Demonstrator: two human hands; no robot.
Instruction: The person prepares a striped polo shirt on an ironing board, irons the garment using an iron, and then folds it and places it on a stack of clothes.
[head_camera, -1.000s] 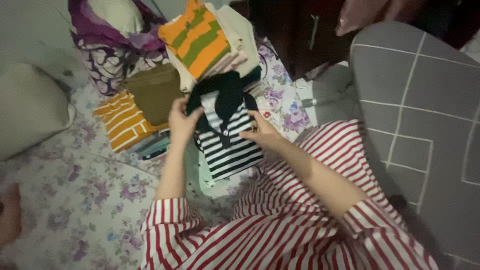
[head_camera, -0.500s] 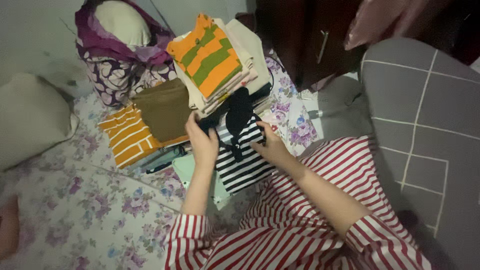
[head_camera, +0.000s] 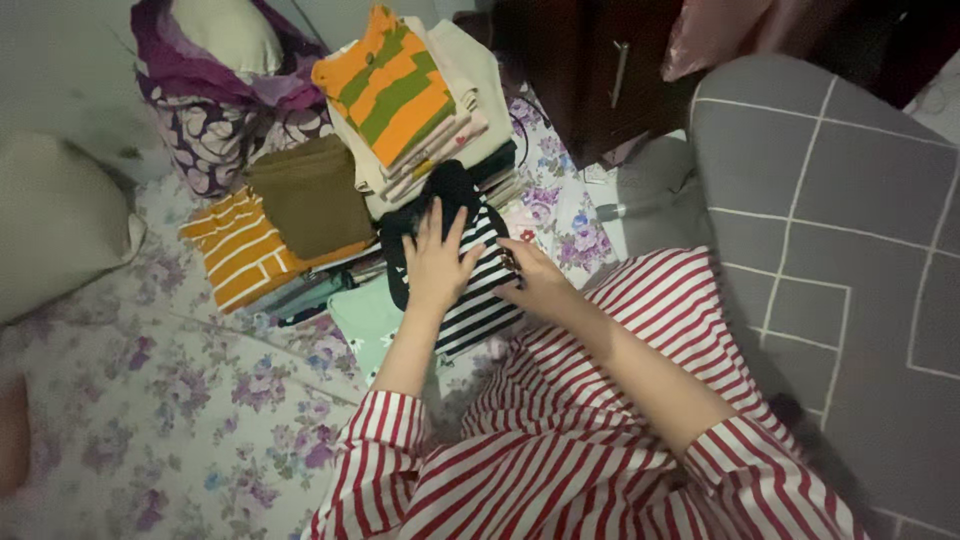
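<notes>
- L hand (head_camera: 436, 262) has moved off the shirt's edge since 0.5 s ago, now flat on top, fingers spread wide
- black-white striped shirt (head_camera: 478, 300) on floral sheet (head_camera: 200, 400) below clothes stack (head_camera: 420, 110); its middle hidden under L hand
- R hand (head_camera: 535, 282) on shirt's right edge; fingertips tucked out of sight, grip can't tell

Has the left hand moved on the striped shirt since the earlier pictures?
Yes. The left hand was gripping the left edge of the black-and-white striped shirt; now it lies flat on top, shifted toward the middle.
</notes>
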